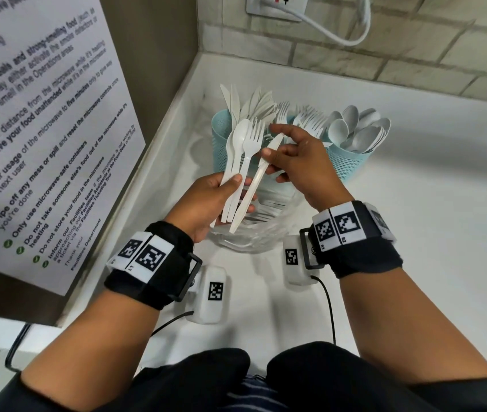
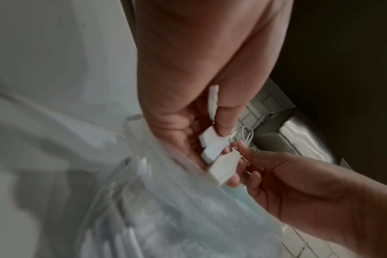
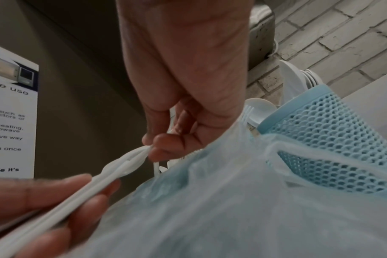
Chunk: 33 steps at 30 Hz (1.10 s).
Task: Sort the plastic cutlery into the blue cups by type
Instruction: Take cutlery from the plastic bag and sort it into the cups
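My left hand grips a fan of white plastic cutlery by the handles: a spoon, a fork and others behind. My right hand pinches the blade of a white knife, whose handle still lies across my left fingers. In the right wrist view the right fingertips pinch the knife. Three blue mesh cups stand behind: one with knives, one with forks partly hidden by my right hand, one with spoons. The handle ends show in the left wrist view.
A clear plastic bag with more cutlery lies on the white counter under my hands. A notice board stands at the left, a brick wall with a socket and cable behind.
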Each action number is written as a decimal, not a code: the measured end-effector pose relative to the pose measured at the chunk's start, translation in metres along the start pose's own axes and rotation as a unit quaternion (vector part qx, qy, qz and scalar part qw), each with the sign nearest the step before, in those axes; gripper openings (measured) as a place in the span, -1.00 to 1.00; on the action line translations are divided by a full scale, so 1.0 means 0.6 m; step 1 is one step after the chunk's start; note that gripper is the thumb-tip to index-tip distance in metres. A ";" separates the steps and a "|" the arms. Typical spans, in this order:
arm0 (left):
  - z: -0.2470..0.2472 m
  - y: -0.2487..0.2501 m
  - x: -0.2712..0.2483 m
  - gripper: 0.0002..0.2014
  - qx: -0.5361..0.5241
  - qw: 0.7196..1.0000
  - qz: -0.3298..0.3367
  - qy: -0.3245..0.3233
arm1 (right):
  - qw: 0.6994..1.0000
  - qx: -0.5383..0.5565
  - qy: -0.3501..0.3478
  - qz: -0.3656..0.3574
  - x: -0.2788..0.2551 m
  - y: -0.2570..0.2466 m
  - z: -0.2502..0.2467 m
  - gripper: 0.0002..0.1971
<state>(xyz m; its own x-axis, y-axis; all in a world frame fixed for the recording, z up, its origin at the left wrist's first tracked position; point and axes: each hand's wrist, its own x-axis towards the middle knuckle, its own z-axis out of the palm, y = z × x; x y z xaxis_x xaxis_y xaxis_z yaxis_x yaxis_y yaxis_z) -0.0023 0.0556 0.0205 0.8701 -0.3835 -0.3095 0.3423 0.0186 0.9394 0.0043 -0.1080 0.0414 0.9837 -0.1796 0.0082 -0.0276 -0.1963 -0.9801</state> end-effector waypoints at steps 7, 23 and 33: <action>-0.006 0.000 0.002 -0.80 -0.034 0.999 0.006 0.043 | 0.995 -0.003 0.088 -0.056 0.019 -0.024 -0.007 -0.67; -0.011 0.001 0.000 -0.79 -0.069 0.993 0.033 0.088 | 0.912 -0.165 0.260 -0.271 0.075 -0.066 0.031 -0.75; -0.010 0.000 0.001 -0.80 -0.061 0.993 0.039 0.089 | 0.855 -0.475 0.081 -0.191 0.086 -0.029 0.034 -0.73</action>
<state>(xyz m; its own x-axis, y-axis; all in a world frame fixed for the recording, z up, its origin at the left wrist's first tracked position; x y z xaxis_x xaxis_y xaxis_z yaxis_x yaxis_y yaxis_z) 0.0002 0.0607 0.0194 0.9405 -0.2083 -0.2685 0.3033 0.1583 0.9396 0.0591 -0.0944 0.0550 0.9178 -0.0436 0.3947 0.0822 -0.9515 -0.2964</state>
